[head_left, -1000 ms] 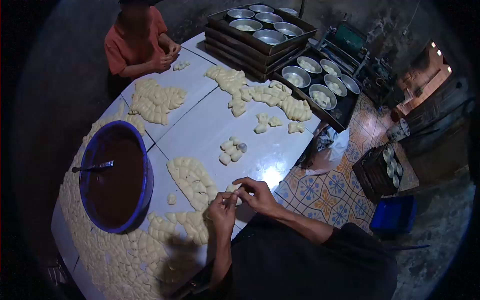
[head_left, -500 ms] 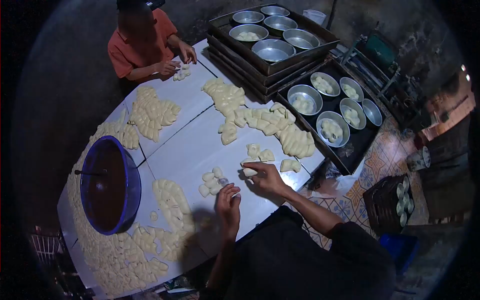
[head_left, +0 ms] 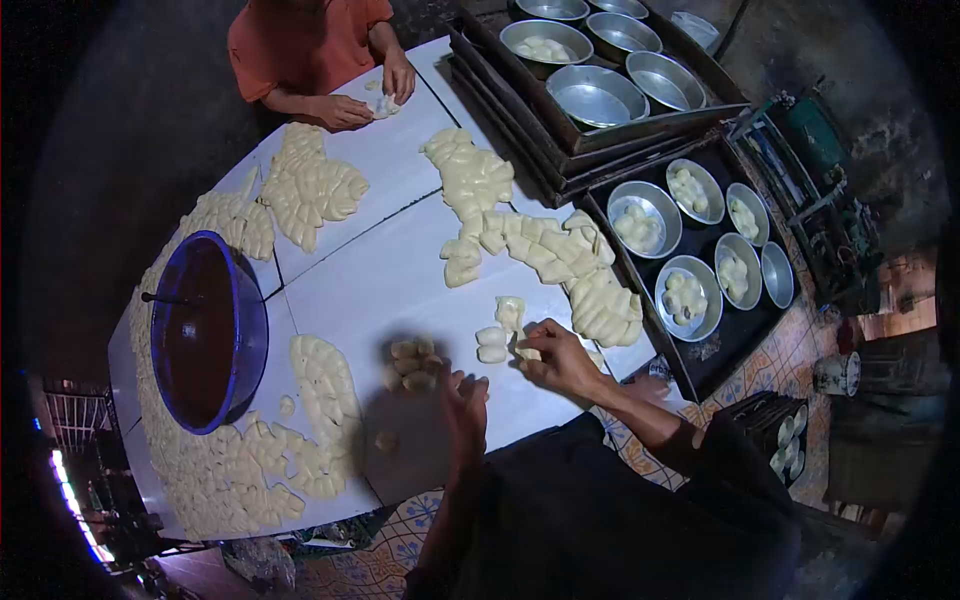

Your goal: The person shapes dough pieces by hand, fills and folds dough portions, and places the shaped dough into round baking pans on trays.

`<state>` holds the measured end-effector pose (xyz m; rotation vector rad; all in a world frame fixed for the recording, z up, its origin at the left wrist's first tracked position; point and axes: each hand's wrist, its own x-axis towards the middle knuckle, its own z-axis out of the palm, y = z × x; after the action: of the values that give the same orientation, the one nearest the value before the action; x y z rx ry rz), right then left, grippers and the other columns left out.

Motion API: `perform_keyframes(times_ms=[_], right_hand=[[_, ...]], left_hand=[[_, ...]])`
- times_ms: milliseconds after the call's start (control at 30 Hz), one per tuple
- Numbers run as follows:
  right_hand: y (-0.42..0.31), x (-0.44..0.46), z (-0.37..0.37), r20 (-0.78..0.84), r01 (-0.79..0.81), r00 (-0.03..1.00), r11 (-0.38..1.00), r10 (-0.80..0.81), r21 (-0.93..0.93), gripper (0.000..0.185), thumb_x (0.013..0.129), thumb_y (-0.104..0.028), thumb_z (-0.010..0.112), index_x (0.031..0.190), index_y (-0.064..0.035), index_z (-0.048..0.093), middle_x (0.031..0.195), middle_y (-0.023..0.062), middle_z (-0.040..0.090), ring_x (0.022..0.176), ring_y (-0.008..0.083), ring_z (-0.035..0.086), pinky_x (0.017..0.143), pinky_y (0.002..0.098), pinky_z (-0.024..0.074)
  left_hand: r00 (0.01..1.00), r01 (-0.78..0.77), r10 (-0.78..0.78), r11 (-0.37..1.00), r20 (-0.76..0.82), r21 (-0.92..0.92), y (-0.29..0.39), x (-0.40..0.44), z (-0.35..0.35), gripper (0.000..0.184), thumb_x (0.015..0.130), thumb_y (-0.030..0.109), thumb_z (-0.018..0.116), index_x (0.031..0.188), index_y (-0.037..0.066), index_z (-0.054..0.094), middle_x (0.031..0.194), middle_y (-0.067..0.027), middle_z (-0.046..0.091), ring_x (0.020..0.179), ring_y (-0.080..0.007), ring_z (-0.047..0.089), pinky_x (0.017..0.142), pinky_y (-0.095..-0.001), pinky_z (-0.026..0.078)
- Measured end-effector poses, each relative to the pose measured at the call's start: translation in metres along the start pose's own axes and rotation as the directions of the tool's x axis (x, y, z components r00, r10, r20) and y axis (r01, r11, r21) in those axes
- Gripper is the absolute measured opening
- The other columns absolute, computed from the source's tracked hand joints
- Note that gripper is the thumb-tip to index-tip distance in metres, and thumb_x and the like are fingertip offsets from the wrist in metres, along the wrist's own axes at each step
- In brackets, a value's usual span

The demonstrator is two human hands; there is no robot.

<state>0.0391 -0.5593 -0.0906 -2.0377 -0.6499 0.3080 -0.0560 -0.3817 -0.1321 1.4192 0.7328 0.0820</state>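
Right hand — now at smooth dough

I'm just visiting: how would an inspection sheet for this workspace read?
Surface: white table, partly covered in dough sheets.
Job's things: shaded dough balls; metal pans, some holding dough.
Clutter: blue bowl with brown contents.
Hands: left hand seemingly empty, near those balls; right hand at a dough piece, grip unclear.
Cables: nothing seen.
Surroundings: person in orange across the table; stacked trays; patterned floor.
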Motion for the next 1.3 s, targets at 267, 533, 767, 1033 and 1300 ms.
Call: perform_keyframes(times_ms=[267,533,767,1033,1300], right_hand=[[-0.068,0.019,-0.007,0.375,-0.250,0.924,0.870,0.082,0.425,0.047,0.089,-0.007,0.062,0.134,-0.0054,0.051,0.103,0.0112,0.066,0.094,0.0141,0.061,0.085,0.0286,0.0472],[0.031,0.062,-0.001,0.043,0.253,0.967,0.935,-0.250,-0.247,0.022,0.074,0.001,0.059,0.094,-0.0006,0.067,0.094,0.0156,0.061,0.089,0.0350,0.058,0.080,0.0425,0.0476],[0.000,-0.012,-0.007,0.301,-0.025,0.945,0.892,-0.126,0.452,0.028,0.087,-0.022,0.068,0.110,-0.0060,0.068,0.118,0.0151,0.053,0.108,0.0256,0.055,0.090,0.0339,0.0455],[-0.072,-0.011,0.016,0.289,0.380,0.881,0.924,-0.374,0.038,0.041,0.083,-0.008,0.066,0.124,-0.0090,0.059,0.134,0.0143,0.045,0.121,0.0350,0.044,0.097,0.0407,0.0428],[-0.107,0.016,0.046,-0.010,0.035,0.999,0.897,-0.034,0.440,0.029,0.081,-0.009,0.072,0.110,-0.0054,0.069,0.113,0.0091,0.053,0.092,0.0168,0.056,0.079,0.0285,0.0458]], left_hand=[[0.864,0.295,0.034,0.775,0.502,-0.559,0.035,-0.017,-0.002,0.043,0.095,0.030,0.055,0.127,0.002,0.048,0.111,-0.0168,0.059,0.100,-0.0279,0.060,0.084,-0.0438,0.048],[0.941,0.189,0.034,0.773,0.336,-0.606,0.024,-0.050,-0.037,0.047,0.098,0.036,0.047,0.124,-0.003,0.049,0.086,-0.0121,0.061,0.078,-0.0251,0.061,0.071,-0.0389,0.051],[0.983,-0.058,0.130,0.889,0.128,-0.455,0.009,-0.053,-0.057,0.052,0.101,0.040,0.037,0.127,-0.003,0.051,0.111,-0.0173,0.063,0.105,-0.0293,0.061,0.093,-0.0407,0.045],[0.919,0.287,0.008,0.674,0.394,-0.681,0.065,-0.055,-0.021,0.077,0.095,0.049,0.049,0.151,0.012,0.013,0.150,-0.0223,0.025,0.137,-0.0355,0.028,0.108,-0.0492,0.028],[0.948,-0.299,0.319,0.900,0.014,-0.317,0.064,-0.054,-0.039,0.056,0.091,0.030,0.061,0.131,-0.007,0.048,0.127,-0.0172,0.055,0.130,-0.0259,0.041,0.110,-0.0387,0.028]])
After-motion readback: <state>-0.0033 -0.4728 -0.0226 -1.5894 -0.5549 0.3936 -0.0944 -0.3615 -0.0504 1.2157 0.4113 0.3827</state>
